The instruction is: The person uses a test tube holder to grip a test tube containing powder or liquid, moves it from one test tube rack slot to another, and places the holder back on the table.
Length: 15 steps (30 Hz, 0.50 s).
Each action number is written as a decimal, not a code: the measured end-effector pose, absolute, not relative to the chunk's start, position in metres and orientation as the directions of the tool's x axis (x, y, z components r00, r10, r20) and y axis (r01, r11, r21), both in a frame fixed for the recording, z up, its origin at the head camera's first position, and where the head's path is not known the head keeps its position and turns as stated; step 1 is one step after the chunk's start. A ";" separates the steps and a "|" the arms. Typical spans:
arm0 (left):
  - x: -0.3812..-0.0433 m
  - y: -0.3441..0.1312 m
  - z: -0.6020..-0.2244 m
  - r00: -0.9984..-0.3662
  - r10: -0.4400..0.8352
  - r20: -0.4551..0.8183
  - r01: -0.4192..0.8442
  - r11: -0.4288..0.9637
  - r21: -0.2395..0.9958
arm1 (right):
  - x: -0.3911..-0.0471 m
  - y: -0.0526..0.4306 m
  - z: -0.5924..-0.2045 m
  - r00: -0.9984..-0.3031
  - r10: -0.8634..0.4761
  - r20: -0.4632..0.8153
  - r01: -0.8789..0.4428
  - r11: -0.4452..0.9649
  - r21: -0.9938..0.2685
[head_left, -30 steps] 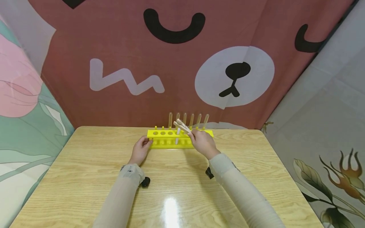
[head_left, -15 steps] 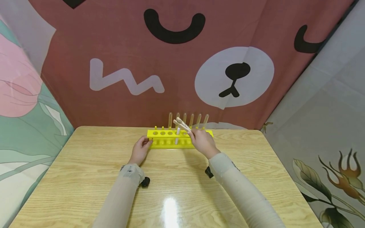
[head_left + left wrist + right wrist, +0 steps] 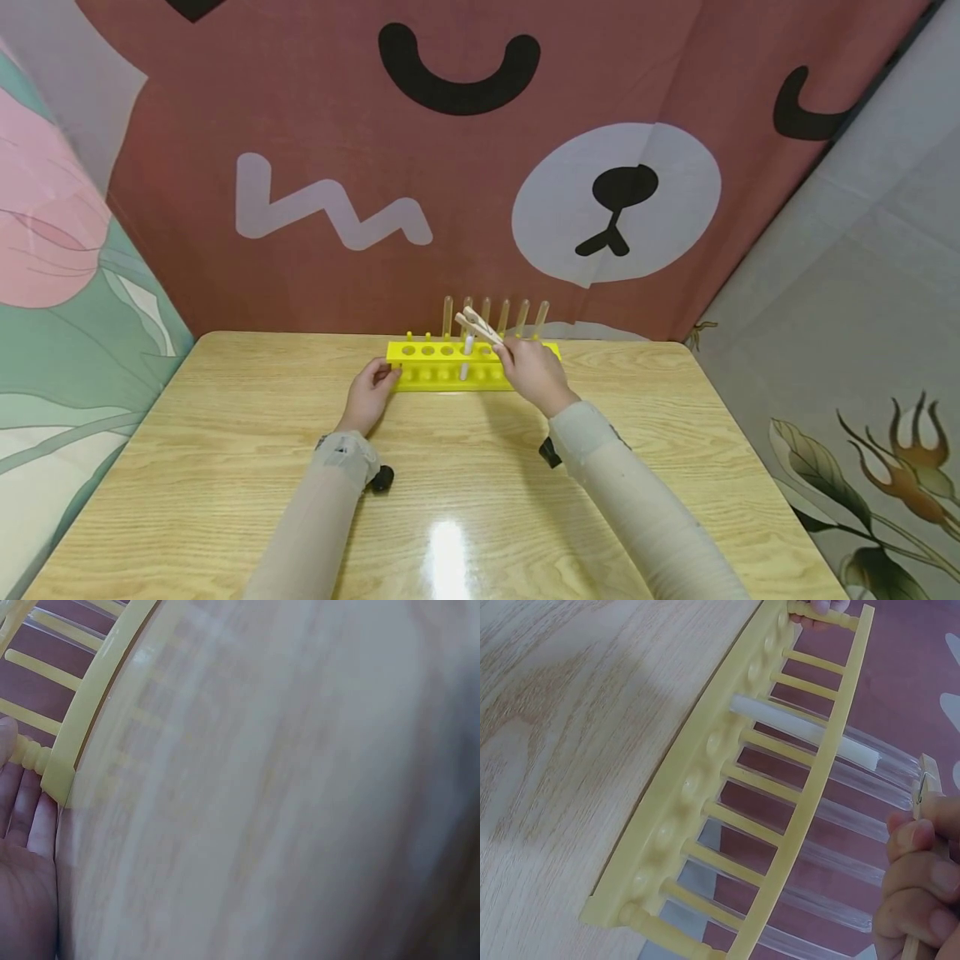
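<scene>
In the head view a yellow test tube rack (image 3: 416, 385) stands at the back of the table. My left hand (image 3: 367, 393) grips the post at the rack's left end; in the left wrist view, fingers (image 3: 28, 814) lie behind that post. My right hand (image 3: 536, 375) holds a wooden test tube clamp (image 3: 480, 323) over the rack. A clear test tube (image 3: 896, 755) with a white stick (image 3: 802, 731) inside stands in a hole near the rack's middle. The clamp's spring end is right at this tube's mouth in the right wrist view.
Several clear tubes (image 3: 522, 317) stand upside down on the rack's rear pegs. Bare pegs (image 3: 409, 336) show at its left. Behind the wooden table (image 3: 300, 392) hangs a reddish cloth (image 3: 315, 283), with printed cloths at both sides.
The clamp has tilted slightly at the tube's mouth, and more of the white stick's upper end shows. My left hand and the rack have stayed in place.
</scene>
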<state>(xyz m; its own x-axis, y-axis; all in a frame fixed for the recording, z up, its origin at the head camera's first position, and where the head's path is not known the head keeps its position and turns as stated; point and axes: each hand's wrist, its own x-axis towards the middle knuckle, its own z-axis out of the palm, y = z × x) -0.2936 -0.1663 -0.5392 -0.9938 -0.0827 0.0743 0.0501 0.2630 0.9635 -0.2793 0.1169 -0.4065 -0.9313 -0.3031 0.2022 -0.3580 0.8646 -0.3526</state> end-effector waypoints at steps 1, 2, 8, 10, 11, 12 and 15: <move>-0.294 -0.166 -0.539 -0.994 -0.083 0.074 0.049 0.266 0.963 | -0.279 0.117 -0.406 -0.931 -0.304 0.204 -0.359 0.864 -0.352; -0.294 -0.167 -0.539 -0.994 -0.084 0.073 0.048 0.268 0.962 | -0.279 0.117 -0.406 -0.930 -0.304 0.206 -0.360 0.864 -0.352; -0.294 -0.166 -0.539 -0.995 -0.085 0.060 0.035 0.268 0.963 | -0.279 0.118 -0.404 -0.929 -0.303 0.213 -0.363 0.857 -0.366; -0.294 -0.166 -0.539 -0.995 -0.085 0.055 0.030 0.268 0.963 | -0.279 0.119 -0.403 -0.930 -0.300 0.210 -0.360 0.856 -0.372; -0.294 -0.166 -0.539 -0.995 -0.085 0.054 0.029 0.271 0.962 | -0.279 0.119 -0.403 -0.931 -0.299 0.209 -0.359 0.855 -0.374; -0.294 -0.166 -0.539 -0.995 -0.085 0.052 0.027 0.271 0.962 | -0.279 0.119 -0.403 -0.931 -0.299 0.209 -0.358 0.855 -0.375; -0.294 -0.167 -0.540 -0.995 -0.085 0.056 0.030 0.278 0.960 | -0.278 0.120 -0.403 -0.931 -0.298 0.211 -0.358 0.854 -0.378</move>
<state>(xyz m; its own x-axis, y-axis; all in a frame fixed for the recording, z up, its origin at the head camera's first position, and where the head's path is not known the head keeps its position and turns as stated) -0.2941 -0.1668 -0.5399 -0.9948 -0.0849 0.0557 0.0300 0.2780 0.9601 -0.2783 0.1199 -0.4027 -0.9312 -0.2976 0.2105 -0.3583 0.8536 -0.3782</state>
